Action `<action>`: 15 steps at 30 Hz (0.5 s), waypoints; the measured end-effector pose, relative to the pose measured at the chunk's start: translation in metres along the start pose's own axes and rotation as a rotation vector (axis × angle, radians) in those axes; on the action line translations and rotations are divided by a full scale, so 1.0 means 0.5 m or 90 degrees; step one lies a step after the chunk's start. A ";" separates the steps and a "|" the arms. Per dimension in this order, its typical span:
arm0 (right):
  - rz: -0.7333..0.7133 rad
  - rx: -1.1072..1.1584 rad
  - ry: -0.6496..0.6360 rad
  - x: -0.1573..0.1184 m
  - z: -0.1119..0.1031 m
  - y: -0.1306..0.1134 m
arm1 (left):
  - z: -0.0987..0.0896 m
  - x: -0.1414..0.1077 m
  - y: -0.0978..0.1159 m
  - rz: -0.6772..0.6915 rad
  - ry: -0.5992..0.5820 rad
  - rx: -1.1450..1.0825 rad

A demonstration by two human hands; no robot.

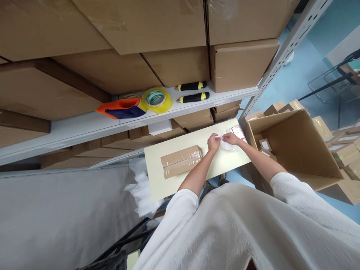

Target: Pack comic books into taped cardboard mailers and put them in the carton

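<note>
Above the right part of a cream tabletop [154, 187], both of my hands meet at a small white paper sheet [228, 146], thin and partly see-through. My left hand [213, 142] pinches its left edge, fingers curled. From the other side my right hand [231, 138] grips the top of the sheet, its fingertips almost touching those of the left. A long cardboard box [182, 162], sealed with clear tape, lies to the left of my hands. Just beyond my right hand is a phone [239, 133] with a lit screen.
A metal shelf [112, 125] stocked with cartons runs ahead, carrying a tape dispenser [122, 108], yellow tape [156, 100] and two utility knives [192, 97]. At right stands a large open carton [303, 142] with small boxes inside. White sheets [144, 187] hang at the table's left end.
</note>
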State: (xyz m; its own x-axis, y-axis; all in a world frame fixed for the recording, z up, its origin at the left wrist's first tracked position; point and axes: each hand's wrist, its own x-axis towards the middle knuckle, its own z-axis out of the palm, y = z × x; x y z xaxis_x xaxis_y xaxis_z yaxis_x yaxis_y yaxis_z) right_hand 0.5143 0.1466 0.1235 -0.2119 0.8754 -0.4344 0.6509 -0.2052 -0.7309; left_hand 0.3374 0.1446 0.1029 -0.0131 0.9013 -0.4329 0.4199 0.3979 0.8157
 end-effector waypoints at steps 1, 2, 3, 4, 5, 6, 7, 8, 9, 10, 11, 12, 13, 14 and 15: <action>0.000 -0.003 0.000 0.001 0.000 0.000 | 0.000 -0.002 0.002 0.007 0.002 0.010; 0.000 -0.004 0.000 0.001 0.000 0.000 | 0.000 -0.004 0.003 0.014 0.005 0.022; 0.000 -0.003 0.000 0.002 0.000 0.001 | 0.000 -0.005 0.004 0.022 0.008 0.033; -0.001 -0.001 0.000 0.003 0.000 0.001 | 0.000 -0.006 0.005 0.029 0.010 0.042; -0.003 0.002 0.000 0.003 0.001 0.001 | 0.000 -0.006 0.005 0.033 0.011 0.045; -0.005 0.004 -0.001 0.004 0.001 0.002 | 0.000 -0.006 0.005 0.033 0.011 0.042; -0.007 0.007 -0.002 0.005 0.001 0.002 | 0.001 -0.005 0.005 0.028 0.010 0.034; -0.008 0.009 -0.003 0.005 0.001 0.003 | 0.001 -0.004 0.004 0.021 0.009 0.024; -0.008 0.010 -0.004 0.005 0.000 0.003 | 0.000 -0.002 0.002 0.013 0.008 0.015; -0.009 0.008 -0.004 0.005 0.000 0.004 | 0.000 -0.001 0.001 0.008 0.007 0.010; -0.009 0.005 -0.004 0.005 0.000 0.004 | 0.000 0.001 -0.001 0.005 0.008 0.007; -0.011 0.002 -0.004 0.005 0.000 0.005 | 0.000 0.002 -0.003 0.006 0.008 0.007; -0.012 -0.002 -0.003 0.005 0.001 0.005 | 0.000 0.002 -0.004 0.007 0.010 0.009; -0.013 -0.005 -0.002 0.005 0.001 0.006 | -0.001 0.003 -0.005 0.007 0.011 0.011; -0.012 -0.007 -0.001 0.005 0.002 0.006 | -0.001 0.003 -0.006 0.007 0.012 0.014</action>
State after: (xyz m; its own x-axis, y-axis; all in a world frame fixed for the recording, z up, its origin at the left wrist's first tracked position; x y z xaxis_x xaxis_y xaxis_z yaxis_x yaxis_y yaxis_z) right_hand 0.5152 0.1478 0.1198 -0.2258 0.8785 -0.4211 0.6548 -0.1832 -0.7333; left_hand 0.3358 0.1449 0.1001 -0.0255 0.9090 -0.4161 0.4396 0.3840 0.8120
